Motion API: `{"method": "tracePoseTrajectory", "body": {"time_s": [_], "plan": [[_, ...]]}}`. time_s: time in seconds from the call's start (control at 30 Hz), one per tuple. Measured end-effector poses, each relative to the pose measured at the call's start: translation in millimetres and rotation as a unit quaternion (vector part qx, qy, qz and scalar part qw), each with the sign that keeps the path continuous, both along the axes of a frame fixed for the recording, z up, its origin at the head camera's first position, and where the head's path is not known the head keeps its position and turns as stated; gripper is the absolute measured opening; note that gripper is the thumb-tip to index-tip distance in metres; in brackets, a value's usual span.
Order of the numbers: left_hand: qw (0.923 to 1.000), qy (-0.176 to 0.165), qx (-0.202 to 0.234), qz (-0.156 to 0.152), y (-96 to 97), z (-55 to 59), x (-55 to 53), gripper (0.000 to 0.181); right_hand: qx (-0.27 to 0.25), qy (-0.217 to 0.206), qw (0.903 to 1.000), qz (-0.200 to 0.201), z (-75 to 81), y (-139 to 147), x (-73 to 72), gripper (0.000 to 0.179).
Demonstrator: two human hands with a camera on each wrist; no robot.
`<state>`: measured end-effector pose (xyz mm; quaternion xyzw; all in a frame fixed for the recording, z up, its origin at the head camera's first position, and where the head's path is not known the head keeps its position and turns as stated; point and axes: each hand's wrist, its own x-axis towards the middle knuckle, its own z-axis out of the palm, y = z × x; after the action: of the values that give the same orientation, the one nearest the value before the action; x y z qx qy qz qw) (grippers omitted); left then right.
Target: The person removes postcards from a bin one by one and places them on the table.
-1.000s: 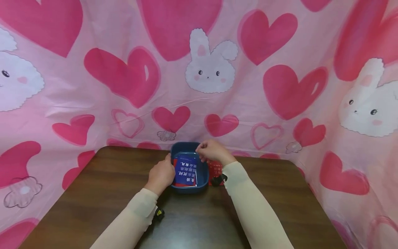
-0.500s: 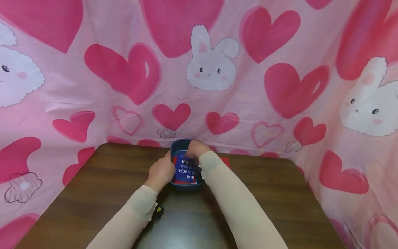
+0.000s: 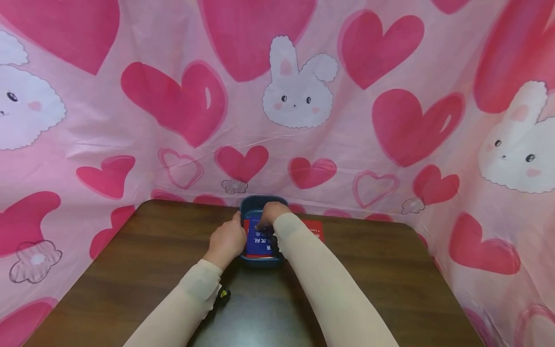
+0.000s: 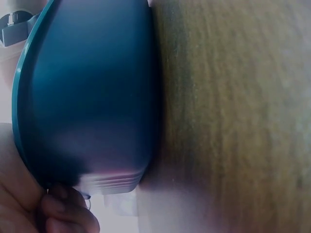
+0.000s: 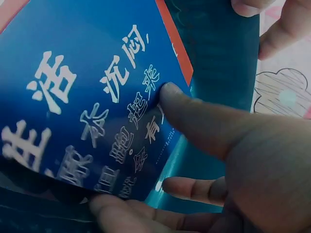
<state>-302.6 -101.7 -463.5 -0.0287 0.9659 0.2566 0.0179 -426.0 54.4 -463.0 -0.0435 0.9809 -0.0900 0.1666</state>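
A dark blue plastic basin [image 3: 262, 263] stands at the back of the wooden table, its outer wall [image 4: 92, 92] filling much of the left wrist view. My left hand [image 3: 226, 241] grips its left rim, fingers curled at the edge. Inside lies a blue card [image 5: 92, 53] with white Chinese characters, over a red card [image 5: 181, 58]. My right hand [image 3: 272, 214] reaches into the basin and pinches the blue card, the thumb [image 5: 189, 114] on its face and other fingers at its edge. The right sleeve hides the basin's right side in the head view.
Another red card [image 3: 316, 228] lies on the table [image 3: 368, 270] just right of the basin, partly behind the right sleeve. A pink cloth [image 3: 243, 125] with hearts and rabbits hangs behind the table and along both sides.
My right hand has moved left and down from the basin's right rim onto the blue card inside and now pinches it. My left hand has stayed at the left rim.
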Motion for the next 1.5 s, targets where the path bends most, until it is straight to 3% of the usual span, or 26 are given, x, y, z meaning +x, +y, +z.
{"method": "tracePoseTrajectory", "body": {"time_s": [0.17, 0.37, 0.53, 0.7, 0.87, 1.17, 1.5], "plan": [[1.0000, 0.002, -0.005, 0.005, 1.1, 0.1, -0.2, 0.066, -0.013, 0.026, 0.9995, 0.015, 11.8, 5, 6.2, 0.035], [0.9999, 0.008, -0.009, 0.004, 1.0, -0.1, -0.5, 0.065, -0.133, 0.038, 0.9903, 0.009, 19.3, 16, 6.0, 0.034], [1.0000, 0.001, -0.002, 0.000, -1.2, 0.2, -0.3, 0.065, -0.246, 0.022, 0.9690, -0.002, 52.6, 21, 35.7, 0.048], [1.0000, -0.001, 0.000, 0.003, -2.4, 0.1, 0.7, 0.067, -0.316, 0.025, 0.9484, -0.013, 62.2, 37, 38.7, 0.050], [0.9999, 0.004, 0.004, 0.009, 0.2, -1.2, 0.2, 0.067, -0.393, 0.010, 0.9183, -0.044, 71.9, 67, 40.4, 0.048], [0.9998, -0.003, 0.016, 0.009, 2.0, -1.9, 1.1, 0.072, -0.481, 0.018, 0.8731, -0.079, 68.5, 132, 45.1, 0.053], [0.9999, 0.000, 0.013, 0.009, 1.9, -2.1, 0.9, 0.071, -0.491, 0.032, 0.8651, -0.096, 49.9, 191, 50.7, 0.056]]}}
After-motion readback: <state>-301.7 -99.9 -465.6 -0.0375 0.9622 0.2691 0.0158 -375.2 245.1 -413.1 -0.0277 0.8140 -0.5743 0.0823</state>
